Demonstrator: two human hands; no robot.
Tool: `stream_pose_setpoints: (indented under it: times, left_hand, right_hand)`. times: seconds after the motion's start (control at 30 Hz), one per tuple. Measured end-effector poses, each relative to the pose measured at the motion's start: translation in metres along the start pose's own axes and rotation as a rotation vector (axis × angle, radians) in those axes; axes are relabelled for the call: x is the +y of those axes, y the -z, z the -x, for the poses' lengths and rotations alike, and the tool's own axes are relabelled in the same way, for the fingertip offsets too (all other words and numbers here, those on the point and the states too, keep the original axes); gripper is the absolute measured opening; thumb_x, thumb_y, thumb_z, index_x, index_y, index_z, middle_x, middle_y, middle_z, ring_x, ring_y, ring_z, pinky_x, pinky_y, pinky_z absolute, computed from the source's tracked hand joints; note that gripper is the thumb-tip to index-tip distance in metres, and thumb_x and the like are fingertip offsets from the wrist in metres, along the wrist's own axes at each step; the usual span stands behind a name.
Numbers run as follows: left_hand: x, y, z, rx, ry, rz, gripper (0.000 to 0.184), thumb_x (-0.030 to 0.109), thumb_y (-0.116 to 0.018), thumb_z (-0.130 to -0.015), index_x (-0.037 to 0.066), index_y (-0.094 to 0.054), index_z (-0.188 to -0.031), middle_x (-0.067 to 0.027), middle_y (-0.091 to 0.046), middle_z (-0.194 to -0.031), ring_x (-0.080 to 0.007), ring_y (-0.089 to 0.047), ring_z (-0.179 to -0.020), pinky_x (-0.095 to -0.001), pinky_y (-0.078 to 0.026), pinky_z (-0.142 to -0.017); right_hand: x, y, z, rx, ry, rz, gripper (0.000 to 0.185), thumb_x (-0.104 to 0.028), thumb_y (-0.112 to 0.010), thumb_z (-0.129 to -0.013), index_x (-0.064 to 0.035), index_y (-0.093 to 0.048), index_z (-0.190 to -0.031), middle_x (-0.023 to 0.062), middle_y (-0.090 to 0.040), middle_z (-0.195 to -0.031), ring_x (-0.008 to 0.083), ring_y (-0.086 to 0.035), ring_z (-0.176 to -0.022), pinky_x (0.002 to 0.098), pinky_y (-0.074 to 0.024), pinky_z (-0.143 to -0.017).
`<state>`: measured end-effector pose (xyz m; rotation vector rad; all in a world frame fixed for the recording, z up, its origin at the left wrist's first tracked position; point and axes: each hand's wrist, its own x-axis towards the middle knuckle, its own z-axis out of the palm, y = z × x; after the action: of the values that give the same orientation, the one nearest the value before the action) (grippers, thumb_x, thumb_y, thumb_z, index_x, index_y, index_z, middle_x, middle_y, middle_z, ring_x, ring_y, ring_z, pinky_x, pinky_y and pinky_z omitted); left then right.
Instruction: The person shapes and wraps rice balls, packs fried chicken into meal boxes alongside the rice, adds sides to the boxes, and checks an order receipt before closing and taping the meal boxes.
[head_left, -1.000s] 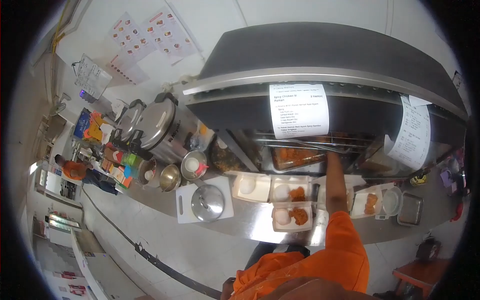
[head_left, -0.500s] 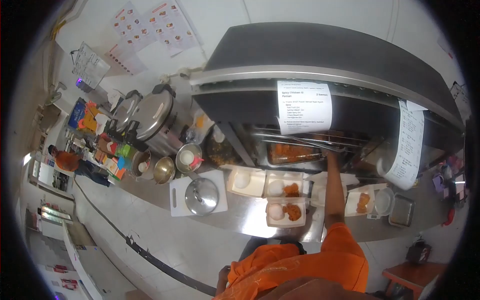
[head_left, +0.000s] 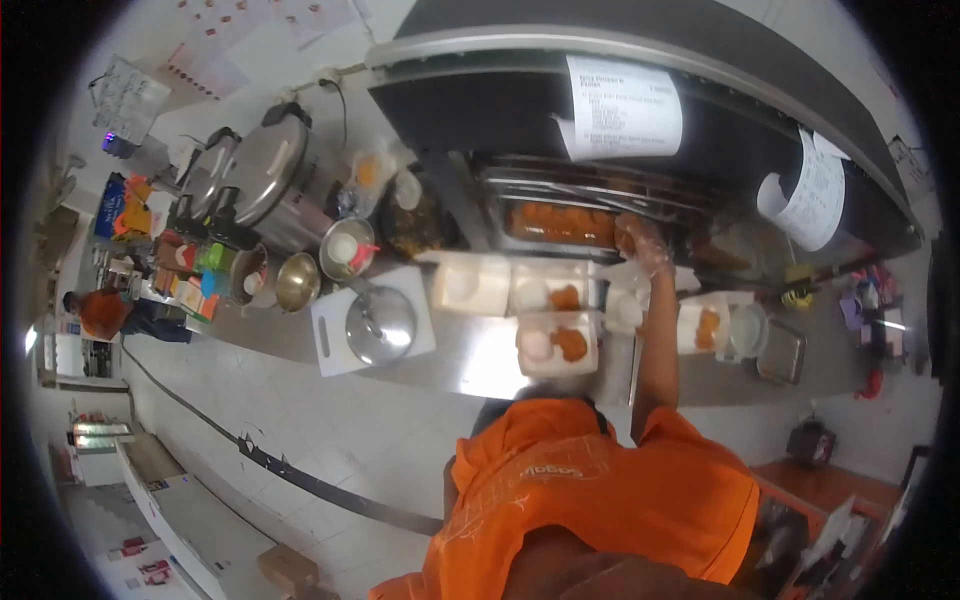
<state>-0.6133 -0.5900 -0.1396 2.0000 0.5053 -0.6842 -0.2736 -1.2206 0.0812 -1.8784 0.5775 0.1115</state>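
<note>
My right hand (head_left: 645, 245), in what looks like a clear plastic glove, reaches into the dark food warmer (head_left: 470, 90). It is at the right end of a metal tray of orange-brown fried chicken (head_left: 565, 223). The fingers are blurred, and I cannot tell whether they grip a piece. Below stand open paper boxes. One box (head_left: 524, 360) and the box behind it (head_left: 520, 291) hold rice and fried chicken. At the left, another box (head_left: 445, 292) has rice only. Right of my forearm, a box (head_left: 690, 325) contains chicken. My left hand is out of sight.
Printed order slips (head_left: 625, 115) hang on the warmer's front. A steel lid (head_left: 381, 325) lies on a white cutting board (head_left: 330, 350). Metal bowls (head_left: 298, 283) and large pressure cookers (head_left: 275, 165) stand to the left. A person in orange (head_left: 103, 314) is far left.
The view has shifted, so the counter and warmer appear higher. My right hand, deep behind the warmer's rails before, now shows by the tray's right end. My left hand has left the view.
</note>
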Motion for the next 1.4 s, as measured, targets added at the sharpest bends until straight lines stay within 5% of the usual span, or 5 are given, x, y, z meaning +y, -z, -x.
stream_pose_setpoints:
  times: [0.27, 0.73, 1.03, 1.23, 1.4]
  left_hand:
    - [-0.006, -0.003, -0.012, 0.021, 0.040, 0.142, 0.032, 0.031, -0.059, -0.090, 0.005, -0.067, -0.107, -0.0088, -0.071, -0.095, -0.0200, -0.066, -0.099, -0.0327, -0.054, -0.082]
    - [-0.040, 0.036, -0.076, -0.033, -0.091, 0.572, 0.027, 0.026, -0.057, -0.093, 0.004, -0.067, -0.105, -0.0085, -0.070, -0.092, -0.0184, -0.066, -0.097, -0.0319, -0.054, -0.082]
    - [-0.057, 0.082, -0.061, -0.044, 0.193, 0.246, 0.020, 0.019, -0.056, -0.095, 0.006, -0.064, -0.108, -0.0068, -0.068, -0.087, -0.0148, -0.065, -0.077, -0.0306, -0.052, -0.062]
    - [-0.029, 0.125, -0.124, -0.236, 0.234, 0.232, 0.020, 0.018, -0.056, -0.095, 0.007, -0.062, -0.110, -0.0063, -0.068, -0.086, -0.0135, -0.064, -0.069, -0.0294, -0.050, -0.053]
    - [0.056, 0.166, -0.175, -0.135, 0.088, 0.178, 0.026, 0.026, -0.056, -0.096, 0.008, -0.061, -0.113, -0.0066, -0.067, -0.089, -0.0169, -0.065, -0.073, -0.0292, -0.050, -0.054]
  right_hand:
    - [-0.026, -0.026, 0.075, -0.135, -0.042, -0.856, 0.060, -0.035, -0.067, -0.091, 0.0002, -0.049, -0.136, 0.0132, -0.059, -0.131, 0.0241, -0.070, -0.094, 0.0337, -0.0592, -0.082]
    - [-0.004, -0.361, -0.035, -0.473, 0.301, 0.926, 0.041, -0.024, -0.061, -0.081, -0.0006, -0.063, -0.114, 0.0239, -0.063, -0.122, 0.0295, -0.062, -0.111, 0.0421, -0.0481, -0.094]
    - [-0.012, -0.127, 0.079, 0.473, 0.452, 0.474, 0.018, -0.010, -0.056, -0.095, -0.0027, -0.068, -0.107, 0.0105, -0.070, -0.109, 0.0185, -0.068, -0.091, 0.0293, -0.0548, -0.083]
    - [0.064, -0.115, -0.020, -0.023, 0.245, -0.913, 0.039, -0.033, -0.053, -0.101, 0.0025, -0.061, -0.116, 0.0172, -0.068, -0.113, 0.0258, -0.069, -0.093, 0.0349, -0.0570, -0.088]
    - [0.020, -0.114, -0.042, 0.262, 0.004, -0.100, 0.044, -0.035, -0.047, -0.101, -0.0016, -0.054, -0.129, 0.0168, -0.065, -0.120, 0.0280, -0.067, -0.102, 0.0389, -0.0541, -0.092]
